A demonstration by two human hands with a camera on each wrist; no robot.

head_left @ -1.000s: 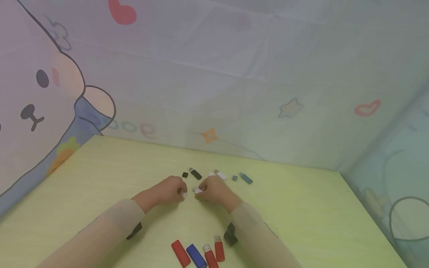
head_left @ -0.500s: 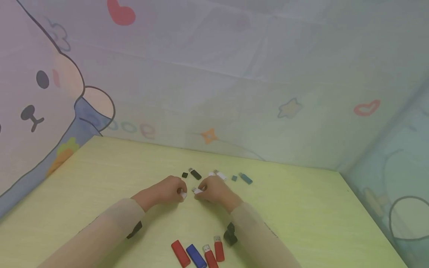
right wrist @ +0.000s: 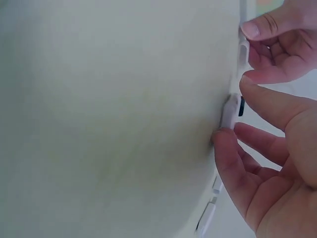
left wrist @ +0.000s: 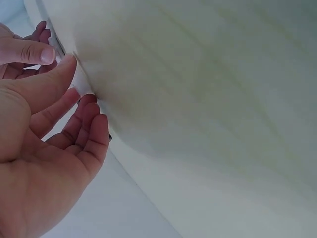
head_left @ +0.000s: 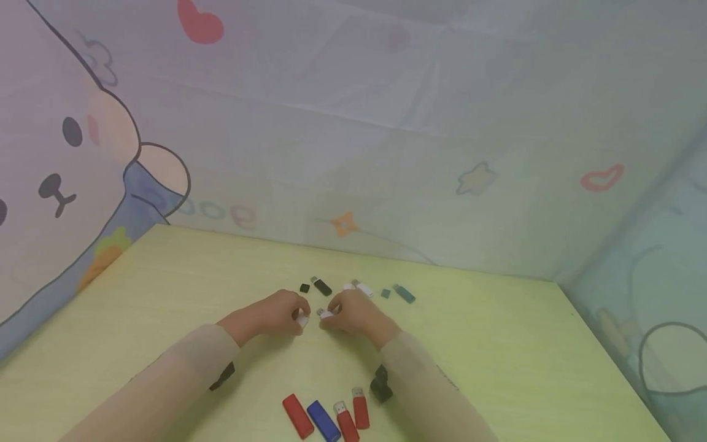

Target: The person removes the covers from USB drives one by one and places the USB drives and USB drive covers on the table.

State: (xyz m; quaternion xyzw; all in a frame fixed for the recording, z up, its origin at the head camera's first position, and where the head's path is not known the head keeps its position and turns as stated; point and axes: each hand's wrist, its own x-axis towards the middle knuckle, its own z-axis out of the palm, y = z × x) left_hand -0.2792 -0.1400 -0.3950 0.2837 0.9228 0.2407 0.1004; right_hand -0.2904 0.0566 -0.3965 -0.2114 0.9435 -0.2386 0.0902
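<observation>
My left hand (head_left: 280, 314) pinches a small white cap (head_left: 302, 320) between thumb and fingers, low over the table. Facing it across a narrow gap, my right hand (head_left: 356, 313) grips a white USB stick (head_left: 327, 315) whose metal plug points left, toward the cap. In the right wrist view the white stick shows beneath the right fingertips (right wrist: 224, 135), and the left hand (right wrist: 282, 44) holds its white piece just beyond. The left wrist view has the left thumb and fingers around the piece, mostly covering it, with the right hand (left wrist: 25, 52) close behind.
Behind the hands lie a black USB stick (head_left: 322, 286) and its cap (head_left: 305, 288), a white stick (head_left: 364, 288), and a teal stick (head_left: 404, 293) with its cap (head_left: 386, 293). At the front edge are a blue stick (head_left: 324, 421) and several red ones (head_left: 298, 417).
</observation>
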